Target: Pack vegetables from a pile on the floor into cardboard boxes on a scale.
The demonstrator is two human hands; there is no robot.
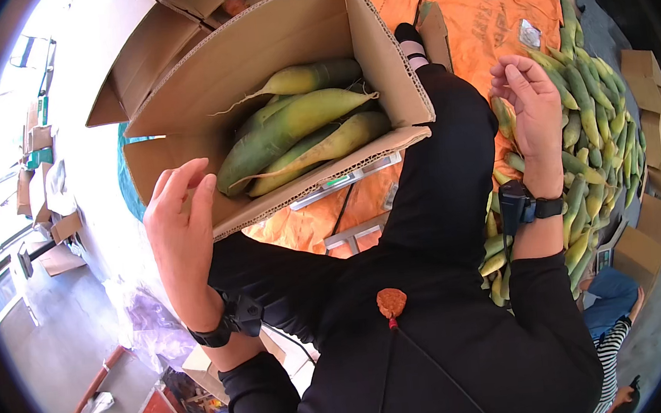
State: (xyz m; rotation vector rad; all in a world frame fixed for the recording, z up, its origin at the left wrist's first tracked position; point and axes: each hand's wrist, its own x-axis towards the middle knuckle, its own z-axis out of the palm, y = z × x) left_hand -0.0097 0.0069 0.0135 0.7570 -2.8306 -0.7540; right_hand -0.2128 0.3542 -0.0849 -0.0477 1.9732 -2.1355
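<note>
An open cardboard box (280, 44) stands before me with several green radishes (295, 128) lying in it, some with long thin root tails. My left hand (183, 218) is at the box's near left corner, thumb and fingers apart and nothing in them. Whether it touches the cardboard, I cannot tell. On the right, my right hand (529, 103) hangs over the edge of a large heap of green radishes (586, 128). Its fingers are loosely curled, with nothing visible between them. Both wrists wear black strapped devices.
Below the box shows part of a metal-edged scale (346, 181) and a metal frame (359, 234). Orange sheeting (472, 15) covers the floor. More cardboard boxes (147, 58) stand at upper left. Another person (610, 324) is at lower right, beside cardboard boxes (639, 249).
</note>
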